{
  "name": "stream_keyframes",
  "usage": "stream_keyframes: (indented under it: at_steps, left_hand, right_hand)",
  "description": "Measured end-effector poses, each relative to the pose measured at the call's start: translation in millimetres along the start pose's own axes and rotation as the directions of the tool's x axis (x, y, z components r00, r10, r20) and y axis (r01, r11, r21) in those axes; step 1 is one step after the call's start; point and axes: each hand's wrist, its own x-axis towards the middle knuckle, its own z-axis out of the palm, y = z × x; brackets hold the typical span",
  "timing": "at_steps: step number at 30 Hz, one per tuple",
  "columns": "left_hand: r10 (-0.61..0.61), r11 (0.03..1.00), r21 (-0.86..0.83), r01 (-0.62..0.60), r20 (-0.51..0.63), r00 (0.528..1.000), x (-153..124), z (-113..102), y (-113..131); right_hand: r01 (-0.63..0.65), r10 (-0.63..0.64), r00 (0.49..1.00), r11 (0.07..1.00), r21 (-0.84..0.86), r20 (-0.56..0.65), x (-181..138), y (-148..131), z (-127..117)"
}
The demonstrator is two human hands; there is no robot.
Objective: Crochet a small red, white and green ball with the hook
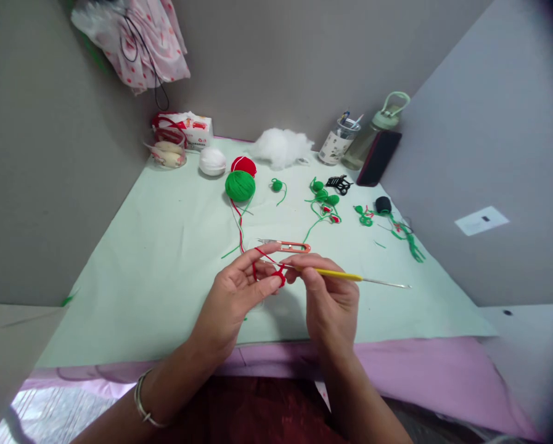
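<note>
Between thumb and fingers, my left hand (232, 296) pinches a small piece of red crochet (280, 279), with red yarn running over its raised index finger. My right hand (331, 302) grips a crochet hook (338, 273) by its yellow handle. The hook's left end meets the red yarn at the piece; its bare metal other end points right. Just beyond my fingers lie orange thread snips (295, 246). Strands of red, white and green yarn lead back to a green yarn ball (240, 186) and a red yarn ball (243, 166).
Behind are a white yarn ball (212, 161), white stuffing (283, 148), a pen cup (338, 143), a bottle (373, 132) and a leaning phone (378, 158). Small green crocheted pieces (321, 195), a black claw clip (339, 184) and a black spool (383, 205) lie right. Partition walls flank the table.
</note>
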Motion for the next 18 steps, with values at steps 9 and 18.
stream_keyframes:
  at_steps: [9, 18]
  left_hand:
    - [-0.015, 1.0, -0.019, 0.015, 0.031, 0.999, 1, -1, 2]
    - [-0.006, 1.0, 0.023, 0.007, -0.049, 0.999, 1, -2, 6]
  right_hand:
    - [0.011, -0.011, 1.0, 1.0, 0.005, 0.004, -1, 1, -2]
    - [0.021, -0.015, 0.994, 0.998, 0.054, -0.11, -1, -9, -8]
